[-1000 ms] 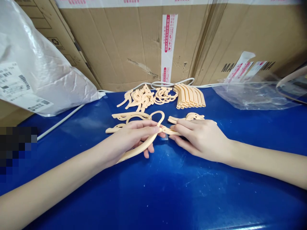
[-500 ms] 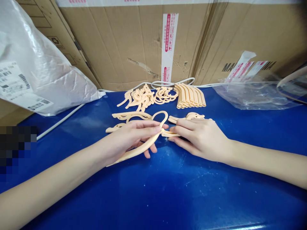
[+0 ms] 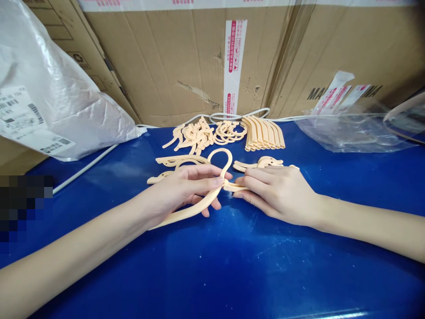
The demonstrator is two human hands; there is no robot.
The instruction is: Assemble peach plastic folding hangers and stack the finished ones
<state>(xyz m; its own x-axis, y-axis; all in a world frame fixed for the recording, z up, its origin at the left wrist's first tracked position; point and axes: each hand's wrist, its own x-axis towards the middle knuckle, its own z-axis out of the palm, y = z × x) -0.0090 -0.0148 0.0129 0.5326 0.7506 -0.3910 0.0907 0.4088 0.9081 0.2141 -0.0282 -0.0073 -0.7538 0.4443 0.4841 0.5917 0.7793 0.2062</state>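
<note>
My left hand (image 3: 179, 190) is closed round a long curved beige plastic piece with a hook loop (image 3: 222, 156) at its top; the arm of that piece runs down and left under my fingers. My right hand (image 3: 277, 190) pinches a second, shorter beige piece (image 3: 233, 187) and holds its end against the first one, right where my fingertips meet. Both hands rest low over the blue table top (image 3: 232, 266).
More beige parts lie behind the hands: a loose pair (image 3: 175, 161), another pair (image 3: 262, 162), a tangled heap (image 3: 195, 134), rings (image 3: 229, 132) and a neat row (image 3: 264, 133). Cardboard boxes (image 3: 186, 62) wall the back. A white bag (image 3: 56, 102) sits left, clear plastic (image 3: 355, 130) right.
The hook loop of the long piece has tilted up a little and the two pieces stay pressed together at my fingertips. Both hands have hardly shifted.
</note>
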